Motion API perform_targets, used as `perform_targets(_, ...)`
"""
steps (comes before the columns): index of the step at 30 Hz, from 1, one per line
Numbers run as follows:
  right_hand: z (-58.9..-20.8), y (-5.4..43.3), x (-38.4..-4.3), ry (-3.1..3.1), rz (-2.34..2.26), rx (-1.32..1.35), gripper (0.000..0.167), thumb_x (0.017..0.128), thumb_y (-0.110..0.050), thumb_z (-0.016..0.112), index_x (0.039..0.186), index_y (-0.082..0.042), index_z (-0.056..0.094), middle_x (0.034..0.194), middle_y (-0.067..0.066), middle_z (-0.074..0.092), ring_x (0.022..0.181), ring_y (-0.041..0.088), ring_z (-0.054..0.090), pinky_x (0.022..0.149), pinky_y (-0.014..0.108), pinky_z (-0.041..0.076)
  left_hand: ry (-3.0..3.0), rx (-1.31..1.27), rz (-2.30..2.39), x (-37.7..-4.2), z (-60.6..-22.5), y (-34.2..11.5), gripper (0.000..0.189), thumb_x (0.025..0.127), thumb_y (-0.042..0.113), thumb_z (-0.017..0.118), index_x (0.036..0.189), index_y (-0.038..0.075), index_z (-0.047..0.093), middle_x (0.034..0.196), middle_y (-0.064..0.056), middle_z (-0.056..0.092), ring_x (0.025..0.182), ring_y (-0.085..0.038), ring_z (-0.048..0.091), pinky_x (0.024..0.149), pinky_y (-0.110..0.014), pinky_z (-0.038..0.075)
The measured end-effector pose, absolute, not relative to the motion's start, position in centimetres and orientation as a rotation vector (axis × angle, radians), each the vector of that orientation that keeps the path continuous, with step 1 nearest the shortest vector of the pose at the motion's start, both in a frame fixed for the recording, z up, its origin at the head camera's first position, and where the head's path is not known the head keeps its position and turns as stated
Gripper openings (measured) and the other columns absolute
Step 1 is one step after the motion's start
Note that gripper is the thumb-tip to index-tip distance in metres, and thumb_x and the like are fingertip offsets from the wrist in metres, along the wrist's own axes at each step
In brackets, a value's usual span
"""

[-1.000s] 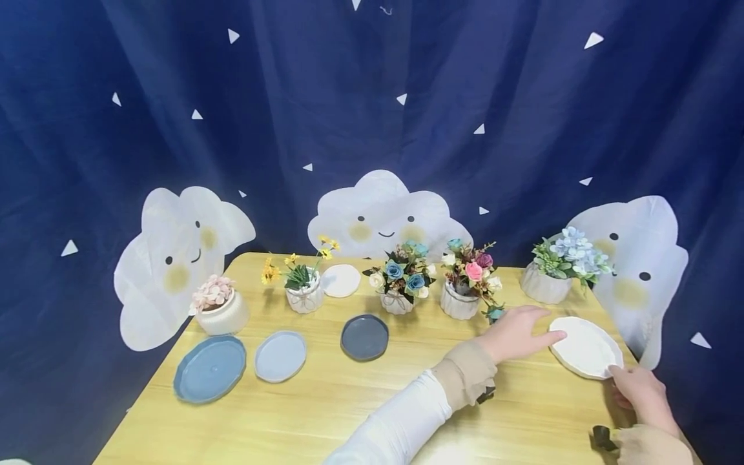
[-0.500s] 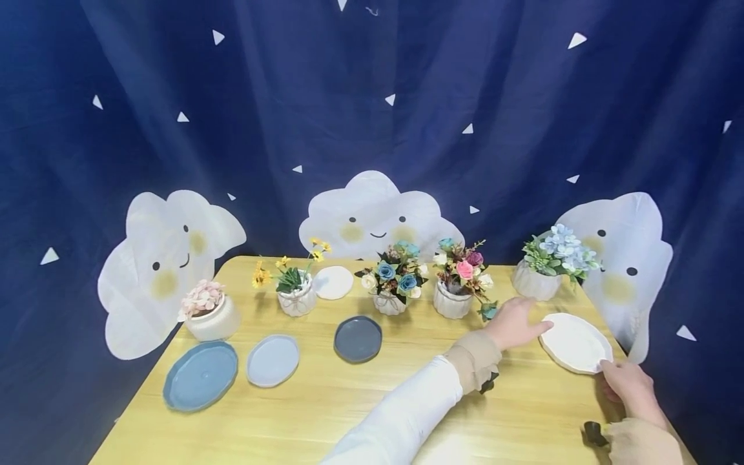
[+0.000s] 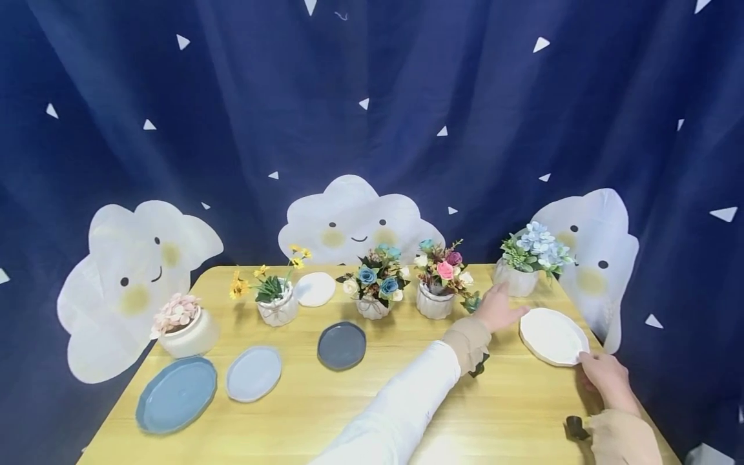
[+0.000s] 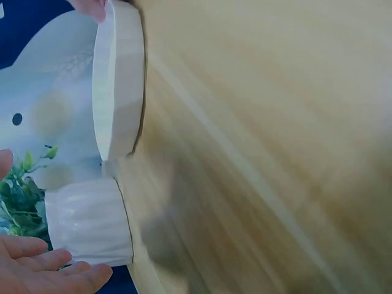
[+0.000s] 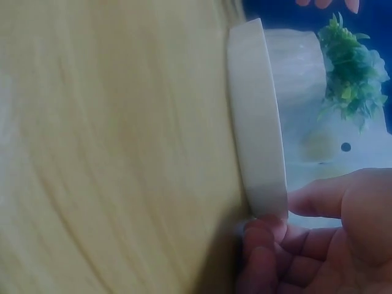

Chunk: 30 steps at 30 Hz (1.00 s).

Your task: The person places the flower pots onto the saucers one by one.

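Observation:
At the table's right side lies a white plate (image 3: 555, 337) with a faceted rim, flat on the wood. My right hand (image 3: 606, 376) pinches its near right edge, thumb on the rim and curled fingers beneath, as the right wrist view shows on the plate's side (image 5: 257, 116). My left hand (image 3: 498, 311) hovers between that plate and a white ribbed pot (image 3: 515, 281) of blue hydrangeas (image 3: 543, 244). Its fingers (image 4: 49, 264) are extended and hold nothing; in the left wrist view they overlap the pot (image 4: 90, 222), and contact cannot be told.
Potted roses (image 3: 444, 271), blue-rose (image 3: 374, 281), yellow-flower (image 3: 278, 303) and pink-flower (image 3: 187, 332) pots stand along the back and left. Blue (image 3: 177, 394), pale lilac (image 3: 254, 373), dark grey (image 3: 341, 346) and small white (image 3: 315, 289) plates lie on the wooden table (image 3: 279, 433).
The head view has turned, so everything slides left in it. My left hand has drawn off the white plate's left edge toward the hydrangea pot. My right hand keeps its pinch on the plate.

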State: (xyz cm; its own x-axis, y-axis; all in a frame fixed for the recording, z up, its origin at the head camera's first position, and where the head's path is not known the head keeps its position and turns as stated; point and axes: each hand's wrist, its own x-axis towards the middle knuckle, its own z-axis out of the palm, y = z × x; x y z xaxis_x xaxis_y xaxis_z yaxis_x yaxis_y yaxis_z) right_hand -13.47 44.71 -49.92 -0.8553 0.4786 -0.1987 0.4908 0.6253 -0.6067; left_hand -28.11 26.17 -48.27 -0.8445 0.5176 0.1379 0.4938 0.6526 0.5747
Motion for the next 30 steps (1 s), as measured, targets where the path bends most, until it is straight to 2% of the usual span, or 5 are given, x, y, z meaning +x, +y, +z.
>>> perform_targets(5, -50.1, 44.6, -13.9, 2.818, -1.037, 0.829, 0.042, 0.095, -0.024, 0.036, 0.078, 0.008, 0.058, 0.056, 0.0, 0.056, 0.05, 0.015, 0.058, 0.053, 0.029, 0.047, 2.797, 0.844, 1.038, -29.3, -48.2, 26.1, 0.079, 0.089, 0.045, 0.066, 0.15, 0.005, 0.034, 0.147, -0.007, 0.044, 0.13, -0.018, 0.045, 0.104, -0.019, 0.035)
perform_targets(10, -50.3, 44.7, -13.9, 2.81, -1.025, 0.84, 0.041, 0.096, -0.025, 0.036, 0.073, 0.002, 0.057, 0.056, 0.0, 0.055, 0.051, 0.015, 0.057, 0.054, 0.029, 0.045, 2.789, 0.934, 1.113, -30.4, -48.6, 26.5, 0.083, 0.087, 0.036, 0.07, 0.151, 0.002, 0.028, 0.158, -0.009, 0.024, 0.133, -0.021, 0.041, 0.106, -0.017, 0.032)
perform_targets(12, -50.3, 44.7, -13.8, 2.814, -1.012, 0.84, 0.041, 0.096, -0.025, 0.036, 0.071, 0.0, 0.056, 0.056, 0.0, 0.055, 0.051, 0.015, 0.057, 0.055, 0.029, 0.044, 2.79, 0.945, 1.145, -30.8, -48.9, 26.8, 0.084, 0.086, 0.034, 0.072, 0.15, 0.001, 0.029, 0.159, -0.01, 0.022, 0.134, -0.023, 0.041, 0.106, -0.017, 0.031)
perform_targets(19, -50.1, 44.6, -13.6, 2.838, -0.998, 0.816, 0.041, 0.095, -0.026, 0.036, 0.069, 0.0, 0.055, 0.055, -0.001, 0.054, 0.051, 0.015, 0.057, 0.055, 0.031, 0.044, 2.782, 0.693, 1.181, -31.9, -49.4, 28.4, 0.09, 0.081, 0.037, 0.076, 0.15, 0.007, 0.029, 0.146, -0.012, 0.042, 0.127, -0.023, 0.046, 0.102, -0.021, 0.038)
perform_targets(30, -50.3, 44.6, -13.4, 2.85, -0.978, 0.795, 0.043, 0.097, -0.027, 0.037, 0.068, -0.001, 0.056, 0.056, -0.001, 0.055, 0.051, 0.015, 0.057, 0.056, 0.031, 0.043, 2.872, 0.433, 1.065, -32.6, -49.0, 30.2, 0.097, 0.077, 0.044, 0.078, 0.15, 0.004, 0.028, 0.147, -0.012, 0.039, 0.13, -0.021, 0.043, 0.102, -0.025, 0.039)
